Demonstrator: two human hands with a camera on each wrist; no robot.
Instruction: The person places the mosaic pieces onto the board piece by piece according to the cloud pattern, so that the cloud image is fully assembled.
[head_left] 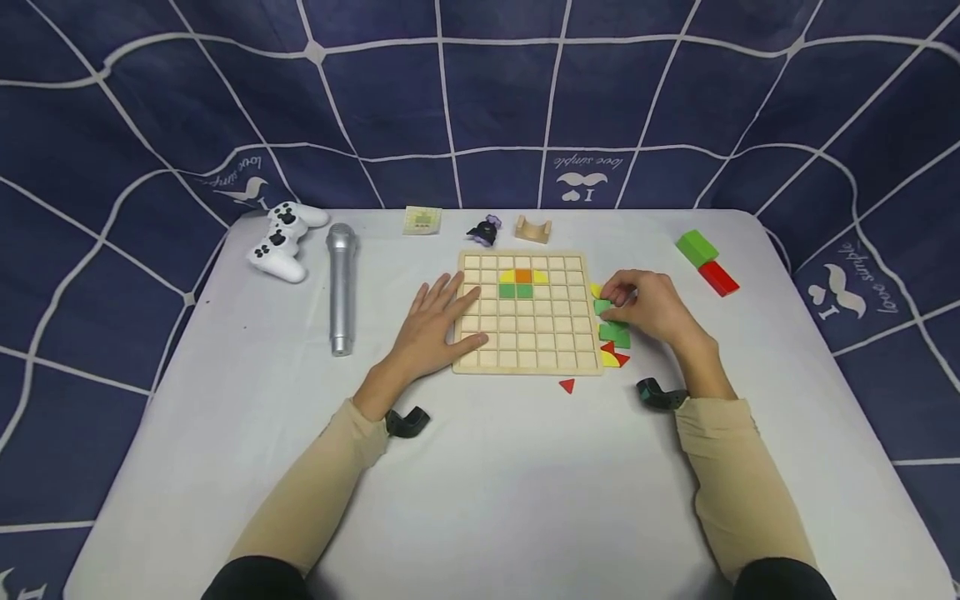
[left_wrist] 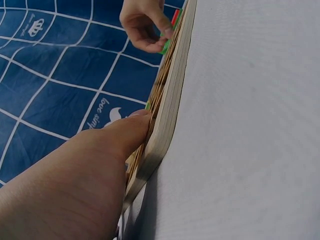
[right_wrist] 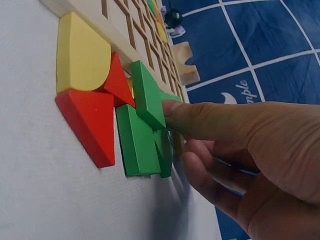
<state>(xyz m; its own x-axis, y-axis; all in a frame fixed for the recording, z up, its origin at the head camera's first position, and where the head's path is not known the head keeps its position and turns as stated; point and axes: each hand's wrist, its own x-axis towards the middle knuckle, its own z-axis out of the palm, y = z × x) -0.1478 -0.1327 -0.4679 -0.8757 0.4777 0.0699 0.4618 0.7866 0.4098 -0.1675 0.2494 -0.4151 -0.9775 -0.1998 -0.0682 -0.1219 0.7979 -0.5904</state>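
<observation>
Green tile (right_wrist: 147, 92) pinched beside the board (head_left: 525, 337)

Right hand (head_left: 648, 307) pinches the tile in its grip at the board's right edge, above loose tiles (right_wrist: 95, 95) on the surface (head_left: 480, 467). Left hand (head_left: 431, 325), fingers spread, rests flat on the board's left edge.

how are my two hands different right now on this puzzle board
The left hand lies flat with straight fingers on the wooden grid board, at its left edge; the right hand is curled, pinching a green tile from the pile beside the board's right edge. Both wear tan sleeves.
</observation>
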